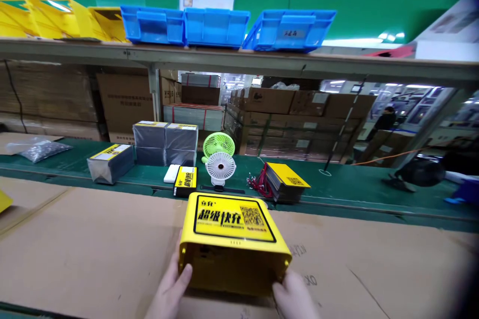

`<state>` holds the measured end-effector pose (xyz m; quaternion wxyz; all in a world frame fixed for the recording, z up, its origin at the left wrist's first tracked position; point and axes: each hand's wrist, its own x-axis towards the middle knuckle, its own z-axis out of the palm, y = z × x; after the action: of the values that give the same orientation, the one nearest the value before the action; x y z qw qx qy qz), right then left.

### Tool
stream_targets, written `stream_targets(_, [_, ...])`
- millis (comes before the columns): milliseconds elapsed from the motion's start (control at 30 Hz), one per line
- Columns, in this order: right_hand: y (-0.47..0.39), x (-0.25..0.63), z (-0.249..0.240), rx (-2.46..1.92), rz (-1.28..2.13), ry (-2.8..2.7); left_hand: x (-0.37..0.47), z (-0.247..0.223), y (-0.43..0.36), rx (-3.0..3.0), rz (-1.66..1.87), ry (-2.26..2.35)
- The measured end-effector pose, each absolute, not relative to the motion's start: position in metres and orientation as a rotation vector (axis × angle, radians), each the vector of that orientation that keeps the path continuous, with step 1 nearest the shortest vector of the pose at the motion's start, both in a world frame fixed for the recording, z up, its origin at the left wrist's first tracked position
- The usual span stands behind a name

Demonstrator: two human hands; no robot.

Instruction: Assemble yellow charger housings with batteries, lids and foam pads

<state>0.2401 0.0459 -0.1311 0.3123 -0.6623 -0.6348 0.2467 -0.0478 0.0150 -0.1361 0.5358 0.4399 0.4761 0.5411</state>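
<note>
I hold the yellow housing [234, 243] over the cardboard [101, 249], open end toward me. My left hand [172, 285] clasps its left wall, thumb at the opening; my right hand [294, 295], blurred, grips its lower right corner. I should support both sides evenly without squeezing the walls, and keep fingers off the printed label [232, 219].

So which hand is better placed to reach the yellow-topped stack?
Probably your right hand: it is at the right side of the yellow casing, and the yellow-topped stack lies beyond that side. Your left hand grips the opposite side, farther away. The right is blurred, so its hold is unclear.
</note>
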Motion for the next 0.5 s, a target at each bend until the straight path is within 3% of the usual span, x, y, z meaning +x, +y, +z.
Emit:
stream_targets(133, [0.043,0.241,-0.092,-1.918,0.336,-1.614,-0.047,-0.102,0.028,1.138,1.318,0.961])
stream_targets(233, [0.032,0.217,-0.072,-1.723,-0.097,-1.63,-0.03,-0.086,0.038,1.195,1.27,1.029])
stream_targets(367, [0.018,0.172,-0.092,-1.295,-0.481,-2.004,0.002,-0.088,0.039,1.317,1.116,1.087])
stream_targets(500, [0.016,0.173,-0.127,-1.487,-0.413,-2.064,0.001,-0.1,0.04,1.565,0.838,0.949])
